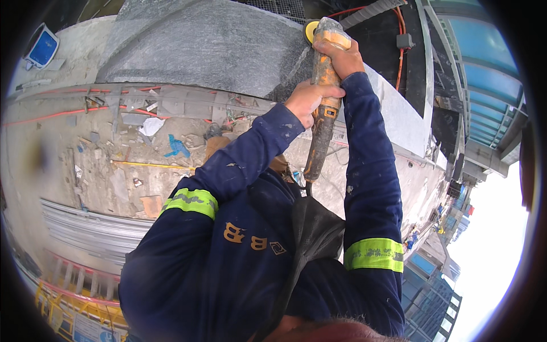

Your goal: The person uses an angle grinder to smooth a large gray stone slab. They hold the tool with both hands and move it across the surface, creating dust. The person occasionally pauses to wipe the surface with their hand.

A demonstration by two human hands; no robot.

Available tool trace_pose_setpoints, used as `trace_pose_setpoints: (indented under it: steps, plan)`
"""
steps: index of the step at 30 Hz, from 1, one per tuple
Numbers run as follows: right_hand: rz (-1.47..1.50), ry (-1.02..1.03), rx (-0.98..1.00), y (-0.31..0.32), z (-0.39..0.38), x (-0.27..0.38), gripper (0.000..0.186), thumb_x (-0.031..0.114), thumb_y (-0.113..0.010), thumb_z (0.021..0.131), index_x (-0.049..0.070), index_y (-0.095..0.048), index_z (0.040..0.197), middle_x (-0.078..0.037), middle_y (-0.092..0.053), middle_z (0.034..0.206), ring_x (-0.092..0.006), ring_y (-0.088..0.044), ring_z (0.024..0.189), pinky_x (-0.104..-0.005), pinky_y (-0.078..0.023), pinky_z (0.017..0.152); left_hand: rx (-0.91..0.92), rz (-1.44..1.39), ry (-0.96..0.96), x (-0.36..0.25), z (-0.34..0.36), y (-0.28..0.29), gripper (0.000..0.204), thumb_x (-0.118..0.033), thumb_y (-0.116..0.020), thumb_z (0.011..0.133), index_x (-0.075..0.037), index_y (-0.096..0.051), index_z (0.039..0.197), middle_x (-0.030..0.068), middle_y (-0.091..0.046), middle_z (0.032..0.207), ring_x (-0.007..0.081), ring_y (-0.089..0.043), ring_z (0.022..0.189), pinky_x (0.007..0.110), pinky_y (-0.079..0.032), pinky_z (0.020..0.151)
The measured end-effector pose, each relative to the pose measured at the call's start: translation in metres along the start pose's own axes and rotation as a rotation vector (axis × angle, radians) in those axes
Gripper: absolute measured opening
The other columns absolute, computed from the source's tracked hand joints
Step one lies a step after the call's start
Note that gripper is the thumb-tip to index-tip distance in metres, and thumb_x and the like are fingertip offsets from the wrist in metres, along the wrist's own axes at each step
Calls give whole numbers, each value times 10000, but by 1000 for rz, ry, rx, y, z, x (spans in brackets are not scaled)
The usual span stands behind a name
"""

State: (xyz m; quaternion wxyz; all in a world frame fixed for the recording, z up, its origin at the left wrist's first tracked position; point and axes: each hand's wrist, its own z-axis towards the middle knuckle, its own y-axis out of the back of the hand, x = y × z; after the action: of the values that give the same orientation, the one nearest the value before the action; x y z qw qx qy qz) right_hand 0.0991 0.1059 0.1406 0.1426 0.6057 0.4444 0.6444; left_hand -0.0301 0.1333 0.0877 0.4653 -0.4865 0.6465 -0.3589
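Note:
A worn yellow-and-grey angle grinder (325, 122) is held between my two hands, its long body slanting down toward my chest. My right hand (343, 58) wraps round its upper end, just below the head. Lower down, my left hand (310, 101) grips the body with its thumb across the front. A yellow disc (310, 32) on the grinder's head stands at the right edge of a large grey stone slab (194, 48). Whether the disc touches the slab, I cannot tell. From the grinder's lower end a dark cord (309, 189) runs behind a black cloth (319, 228).
Debris with a blue scrap (178, 146) and a yellow rod (151, 165) litters the ground. An orange hose (51, 115) runs along the left. At upper right are a ribbed grey hose (373, 12) and an orange cable (400, 68). Long metal profiles (85, 225) lie lower left.

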Motion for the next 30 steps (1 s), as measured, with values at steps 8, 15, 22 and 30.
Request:
trace_pose_setpoints:
  steps: [8,15,22,30]
  plan:
    - [-41,74,28,-16,0,29,932,396,-875,616,-55,-436,1304,-203,-656,1134,-291,-670,1021,-361,-527,903,-19,-17,-69,-19,-11,5,312,-61,-706,844,18,-588,1121,101,-669,946,205,-684,787,344,-566,694]
    - [-47,29,50,-12,6,22,1009,399,-868,615,-69,-388,1370,-215,-636,1181,-300,-657,1062,-360,-520,920,-26,-46,-35,-16,-4,4,311,-37,-718,824,22,-590,1101,100,-659,910,211,-674,763,358,-555,678]
    - [-60,33,27,-16,12,18,1020,406,-867,610,-73,-385,1369,-221,-630,1187,-307,-655,1064,-361,-520,918,-29,-8,-34,-21,-5,5,286,-76,-719,838,23,-601,1079,103,-670,888,201,-677,732,340,-563,653]
    - [-21,56,50,-18,7,23,1017,449,-863,610,-59,-394,1356,-222,-642,1174,-316,-656,1069,-360,-508,945,-35,23,-39,-26,-12,6,278,-77,-716,838,12,-596,1073,98,-661,887,200,-666,716,345,-552,632]
